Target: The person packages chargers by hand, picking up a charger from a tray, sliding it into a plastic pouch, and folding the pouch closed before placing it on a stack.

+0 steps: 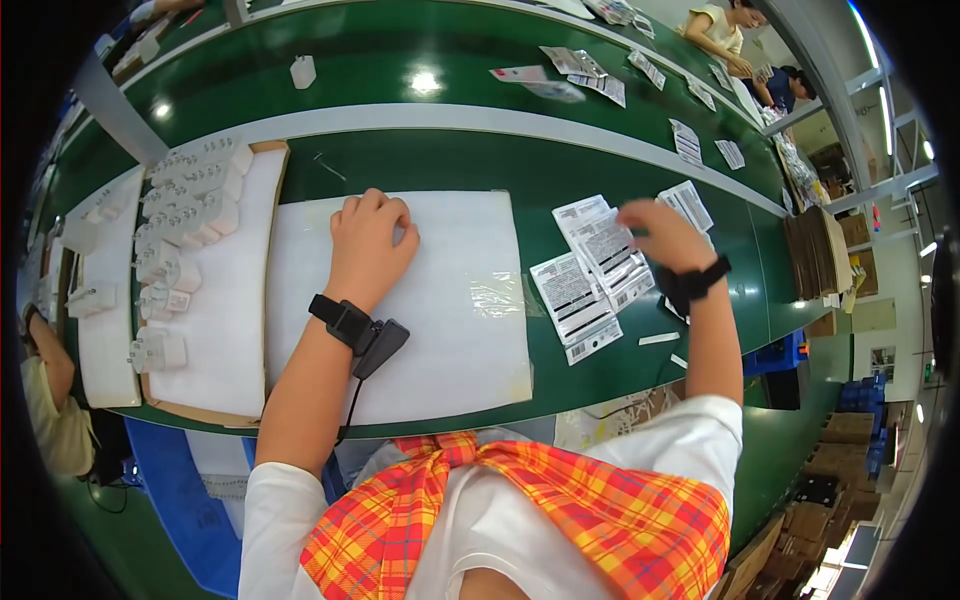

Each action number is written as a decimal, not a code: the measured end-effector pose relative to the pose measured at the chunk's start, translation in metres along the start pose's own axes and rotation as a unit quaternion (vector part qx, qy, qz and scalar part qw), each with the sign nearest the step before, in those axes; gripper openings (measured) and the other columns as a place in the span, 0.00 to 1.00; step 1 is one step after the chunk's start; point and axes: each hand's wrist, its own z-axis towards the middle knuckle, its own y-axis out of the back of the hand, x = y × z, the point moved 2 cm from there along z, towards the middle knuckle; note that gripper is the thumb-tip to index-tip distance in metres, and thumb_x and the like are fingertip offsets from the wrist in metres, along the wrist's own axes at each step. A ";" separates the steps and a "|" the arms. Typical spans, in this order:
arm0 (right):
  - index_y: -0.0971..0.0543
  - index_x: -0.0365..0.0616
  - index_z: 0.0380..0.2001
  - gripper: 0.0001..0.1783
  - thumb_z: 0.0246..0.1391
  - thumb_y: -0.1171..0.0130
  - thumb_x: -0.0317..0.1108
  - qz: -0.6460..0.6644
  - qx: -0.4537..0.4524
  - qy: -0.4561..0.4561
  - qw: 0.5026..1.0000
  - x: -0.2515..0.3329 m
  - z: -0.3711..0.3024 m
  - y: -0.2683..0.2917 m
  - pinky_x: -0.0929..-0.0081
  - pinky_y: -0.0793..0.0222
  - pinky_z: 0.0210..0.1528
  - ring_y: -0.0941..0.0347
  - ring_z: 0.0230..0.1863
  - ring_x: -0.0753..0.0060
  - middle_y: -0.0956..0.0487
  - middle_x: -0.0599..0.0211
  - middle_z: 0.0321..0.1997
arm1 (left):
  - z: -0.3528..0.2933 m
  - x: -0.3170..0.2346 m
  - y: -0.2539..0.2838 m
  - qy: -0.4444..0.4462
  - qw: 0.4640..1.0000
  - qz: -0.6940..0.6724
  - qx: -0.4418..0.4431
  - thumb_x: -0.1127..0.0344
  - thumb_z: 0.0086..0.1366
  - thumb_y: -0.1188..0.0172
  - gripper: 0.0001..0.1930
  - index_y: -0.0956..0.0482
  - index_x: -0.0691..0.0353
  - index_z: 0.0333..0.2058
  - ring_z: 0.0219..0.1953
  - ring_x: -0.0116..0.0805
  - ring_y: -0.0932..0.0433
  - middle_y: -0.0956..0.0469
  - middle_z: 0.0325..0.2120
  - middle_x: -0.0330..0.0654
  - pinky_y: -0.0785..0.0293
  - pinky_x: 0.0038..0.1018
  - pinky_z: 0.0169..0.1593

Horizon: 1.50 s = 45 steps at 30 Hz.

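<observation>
Orange-and-yellow plaid cloth, knotted over a white shirt, nearest. Left hand curled over a flat white rectangular sheet; cannot tell whether fingertips meet or hold anything. Right hand bent over overlapping silver-and-white flat printed packets on a glossy green table; cannot tell whether it grips 1. To the left, white boxy plug adapters grouped on a white-faced, brown-edged cardboard panel. 1 black strap per wrist.

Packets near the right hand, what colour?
The packets are silvery white with black print, head view.
</observation>
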 end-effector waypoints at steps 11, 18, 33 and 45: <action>0.25 0.40 0.32 0.06 0.47 0.42 0.22 0.002 -0.143 0.161 0.977 0.074 -0.008 -0.016 0.59 0.32 0.44 0.30 0.38 0.49 0.26 0.57 0.32 | 0.000 -0.010 0.014 -0.088 0.983 -0.091 -0.135 0.68 0.56 0.40 0.07 0.22 0.59 0.34 0.45 0.47 0.29 0.25 0.39 0.42 0.35 0.43 0.51; 0.24 0.41 0.30 0.05 0.45 0.44 0.25 0.120 0.039 0.269 0.955 0.183 0.079 -0.091 0.58 0.32 0.43 0.27 0.40 0.48 0.23 0.52 0.34 | -0.003 -0.012 0.000 -0.127 0.975 -0.159 0.085 0.60 0.64 0.47 0.19 0.24 0.63 0.51 0.60 0.49 0.33 0.27 0.55 0.48 0.38 0.40 0.62; 0.24 0.45 0.47 0.24 0.40 0.39 0.24 -0.178 -0.294 0.049 0.938 0.018 0.114 -0.013 0.60 0.30 0.53 0.29 0.52 0.52 0.25 0.57 0.48 | -0.013 -0.008 -0.009 -0.135 0.971 -0.004 0.195 0.51 0.56 0.41 0.37 0.36 0.62 0.62 0.68 0.47 0.42 0.41 0.66 0.51 0.47 0.40 0.69; 0.24 0.37 0.46 0.19 0.53 0.45 0.36 -0.054 -0.362 -0.031 0.930 0.026 0.345 0.075 0.52 0.30 0.51 0.27 0.50 0.42 0.22 0.42 0.46 | -0.010 -0.019 0.006 -0.107 0.973 -0.072 0.190 0.60 0.50 0.36 0.33 0.31 0.62 0.55 0.65 0.50 0.39 0.37 0.62 0.53 0.44 0.43 0.67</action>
